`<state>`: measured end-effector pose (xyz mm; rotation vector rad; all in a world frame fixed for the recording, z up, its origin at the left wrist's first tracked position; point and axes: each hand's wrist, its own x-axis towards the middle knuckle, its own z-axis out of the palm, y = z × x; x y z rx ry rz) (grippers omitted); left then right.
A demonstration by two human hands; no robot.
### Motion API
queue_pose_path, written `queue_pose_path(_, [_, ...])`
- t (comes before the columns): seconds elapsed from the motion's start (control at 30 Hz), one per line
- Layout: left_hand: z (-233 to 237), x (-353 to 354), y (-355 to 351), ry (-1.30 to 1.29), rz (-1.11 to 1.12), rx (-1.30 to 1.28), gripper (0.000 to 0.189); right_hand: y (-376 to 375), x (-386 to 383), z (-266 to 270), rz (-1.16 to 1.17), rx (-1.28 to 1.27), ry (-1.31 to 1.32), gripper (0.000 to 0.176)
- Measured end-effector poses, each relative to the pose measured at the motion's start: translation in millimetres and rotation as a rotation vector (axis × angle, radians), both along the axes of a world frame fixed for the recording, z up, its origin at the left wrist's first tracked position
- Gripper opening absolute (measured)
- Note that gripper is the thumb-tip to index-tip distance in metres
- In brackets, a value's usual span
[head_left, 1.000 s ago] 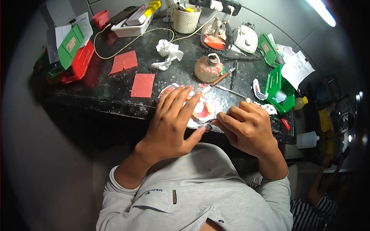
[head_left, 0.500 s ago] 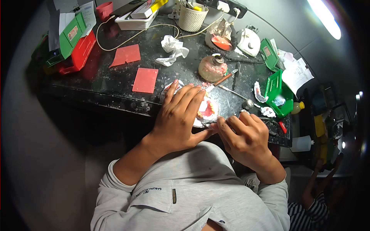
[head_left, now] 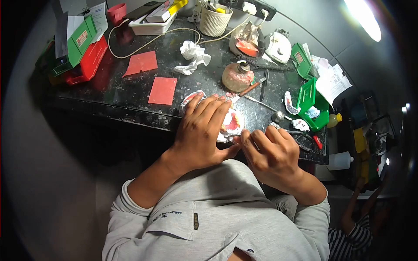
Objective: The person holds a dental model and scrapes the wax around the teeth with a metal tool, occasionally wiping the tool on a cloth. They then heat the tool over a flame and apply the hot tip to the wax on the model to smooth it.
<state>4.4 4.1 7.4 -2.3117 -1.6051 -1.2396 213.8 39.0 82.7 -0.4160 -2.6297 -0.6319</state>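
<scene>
A dental cast (head_left: 235,123) with a pink wax base and pale teeth sits at the bench's front edge. Across its left side lies my left hand (head_left: 198,128), fingers long and close together, thumb along the near edge; it holds the cast steady. Part of a second pink and white piece (head_left: 190,99) shows beyond those fingers. My right hand (head_left: 272,150) is closed at the cast's near right edge, its fingertips close to my left thumb. What it pinches is mostly hidden. Behind the cast lie a wooden-handled knife (head_left: 251,88) and a thin metal tool (head_left: 260,102).
Pink wax sheets (head_left: 163,91) and crumpled paper (head_left: 192,57) lie left. A round burner (head_left: 237,77) stands behind the cast. Rightward are a white tooth-lined piece (head_left: 291,103), an open green box (head_left: 314,108) and a red-handled item (head_left: 317,141). Another person's arms (head_left: 358,195) show far right.
The view has shifted slightly. My right hand has moved a little left and its wrist has turned slightly outward. My left hand stays nearly still on the cast.
</scene>
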Motion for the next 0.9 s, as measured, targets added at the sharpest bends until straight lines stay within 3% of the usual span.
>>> queue_pose_path(0.9, [1,-14,5,-0.025,-0.117,-0.031,0.095,15,-16,25,0.065,-0.037,-0.203,0.018])
